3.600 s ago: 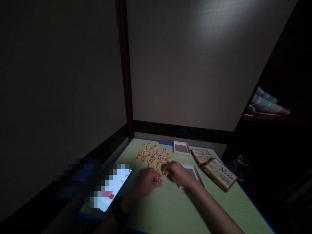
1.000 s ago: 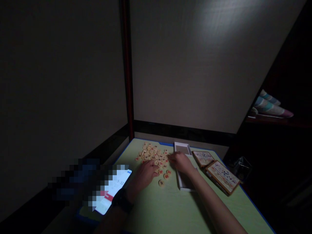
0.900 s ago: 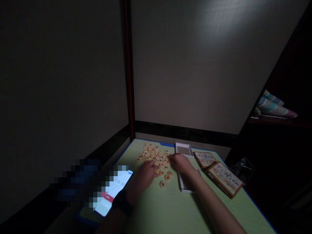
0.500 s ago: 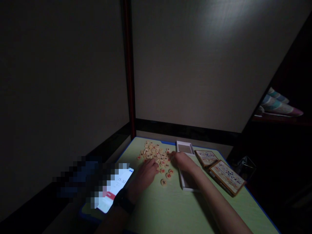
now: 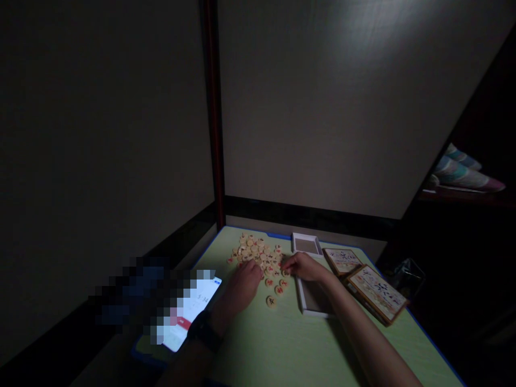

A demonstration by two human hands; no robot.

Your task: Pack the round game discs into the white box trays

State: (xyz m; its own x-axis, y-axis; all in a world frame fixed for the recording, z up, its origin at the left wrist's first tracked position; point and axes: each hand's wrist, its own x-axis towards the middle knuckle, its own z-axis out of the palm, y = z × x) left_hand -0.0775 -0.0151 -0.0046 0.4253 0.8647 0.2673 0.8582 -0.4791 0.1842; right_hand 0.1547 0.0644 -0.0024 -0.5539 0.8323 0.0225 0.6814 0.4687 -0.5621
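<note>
A heap of round wooden xiangqi pieces (image 5: pixel 255 249) with red and black characters lies at the back of the green table, and several stray pieces spread toward me. My left hand (image 5: pixel 243 284), with a dark watch at its wrist, rests at the heap's near left edge. Its fingers curl down over pieces, and their tips are hidden. At the heap's right side my right hand (image 5: pixel 303 267) pinches thumb and forefinger at a single xiangqi piece (image 5: pixel 286 273). Below its wrist stands an open shallow box tray (image 5: pixel 303 303), partly covered by the forearm.
Another shallow white tray (image 5: pixel 307 236) stands at the table's back edge. Two printed box lids or flat boxes (image 5: pixel 342 260) (image 5: pixel 378 290) lie at the right. A lit phone (image 5: pixel 189 312) is at the left, partly pixelated. Walls close in behind the table (image 5: pixel 258 349).
My right fingers have drawn slightly nearer to me, and a piece now shows at their tips. My left fingers have curled in a little. The pile looks almost the same.
</note>
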